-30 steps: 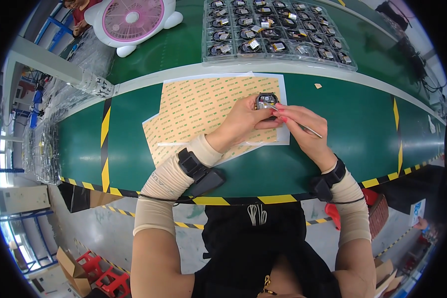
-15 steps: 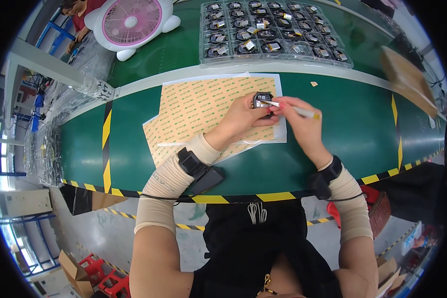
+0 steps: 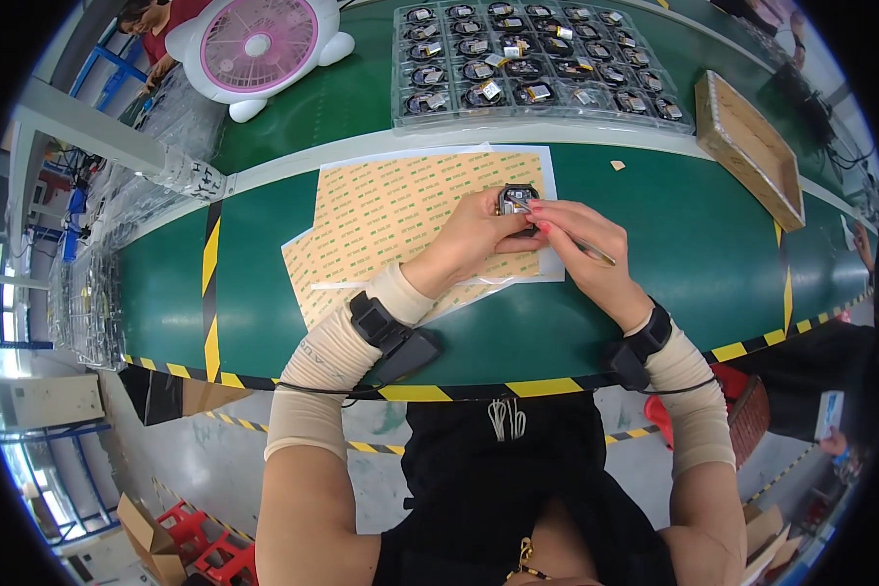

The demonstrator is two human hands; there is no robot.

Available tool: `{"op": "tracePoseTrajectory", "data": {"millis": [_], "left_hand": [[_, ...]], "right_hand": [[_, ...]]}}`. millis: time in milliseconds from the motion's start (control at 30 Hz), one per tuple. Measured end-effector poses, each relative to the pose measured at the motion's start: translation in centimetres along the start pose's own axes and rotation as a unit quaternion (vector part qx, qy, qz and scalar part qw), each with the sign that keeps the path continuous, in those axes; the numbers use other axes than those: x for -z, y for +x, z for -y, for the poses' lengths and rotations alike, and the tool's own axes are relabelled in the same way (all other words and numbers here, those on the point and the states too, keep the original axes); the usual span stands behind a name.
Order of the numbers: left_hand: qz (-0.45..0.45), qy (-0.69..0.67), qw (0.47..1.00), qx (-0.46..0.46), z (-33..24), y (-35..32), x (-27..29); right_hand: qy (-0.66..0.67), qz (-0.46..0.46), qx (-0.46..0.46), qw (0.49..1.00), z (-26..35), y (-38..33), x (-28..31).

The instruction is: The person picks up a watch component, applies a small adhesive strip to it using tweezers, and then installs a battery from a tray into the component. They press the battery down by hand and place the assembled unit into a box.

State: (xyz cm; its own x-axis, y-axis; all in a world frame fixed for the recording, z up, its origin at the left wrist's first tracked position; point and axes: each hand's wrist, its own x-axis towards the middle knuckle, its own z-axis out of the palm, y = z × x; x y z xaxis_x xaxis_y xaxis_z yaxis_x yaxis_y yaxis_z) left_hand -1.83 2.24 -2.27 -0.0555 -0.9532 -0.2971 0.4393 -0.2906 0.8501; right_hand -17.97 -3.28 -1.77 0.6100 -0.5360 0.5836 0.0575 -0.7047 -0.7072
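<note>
Action centres on a small black device housing (image 3: 519, 194), its open face turned up, poised above the right side of the tan sheets with green print (image 3: 391, 205). Left hand (image 3: 474, 237) has it: fingers and thumb closed firmly around the near and left edges. Right hand (image 3: 596, 234) comes in from the other side, thumb and fingers pinching a slim metal tool (image 3: 601, 255), whose exact kind is too small to tell. And look at that line! The tool slants from its handle end at lower right up and left to the housing, tip at the inside or just over it; contact is hard to call. The housing lies beyond and left of the right hand, at the left hand's fingertips, so the left is nearer, already touching. Its long axis seems to run away from the body, the tool crossing it at an angle. All 2 hands meet well above the green surface (image 3: 674, 234). Further out, a clear tray (image 3: 459, 119) carries rows of round dark units; to the right leans a shallow open box (image 3: 752, 137), and far left stands a pink-and-white fan (image 3: 259, 45).
</note>
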Motion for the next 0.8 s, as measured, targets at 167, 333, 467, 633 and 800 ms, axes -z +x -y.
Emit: {"op": "tracePoseTrajectory", "data": {"millis": [167, 333, 467, 633, 800], "left_hand": [[0.013, 0.000, 1.000, -0.012, 0.8, 0.7, -0.5], [-0.009, -0.002, 1.000, 0.002, 0.3, -0.2, 0.1], [-0.003, 0.013, 1.000, 0.018, -0.3, 0.2, -0.8], [0.002, 0.020, 1.000, 0.014, -0.2, 0.2, -0.7], [0.018, 0.024, 1.000, 0.004, 0.1, 0.2, 0.0]], "right_hand": [[-0.098, 0.023, 0.054, 0.993, 0.3, -0.9, 0.8], [-0.075, -0.131, -0.038, 0.988, -1.6, 0.5, 4.8], [-0.292, -0.108, -0.111, 0.944, -5.4, 0.7, 10.4], [-0.387, 0.010, -0.086, 0.918, -8.8, -0.2, 9.4], [-0.413, -0.056, -0.052, 0.908, -10.1, 0.5, 10.0]]}}
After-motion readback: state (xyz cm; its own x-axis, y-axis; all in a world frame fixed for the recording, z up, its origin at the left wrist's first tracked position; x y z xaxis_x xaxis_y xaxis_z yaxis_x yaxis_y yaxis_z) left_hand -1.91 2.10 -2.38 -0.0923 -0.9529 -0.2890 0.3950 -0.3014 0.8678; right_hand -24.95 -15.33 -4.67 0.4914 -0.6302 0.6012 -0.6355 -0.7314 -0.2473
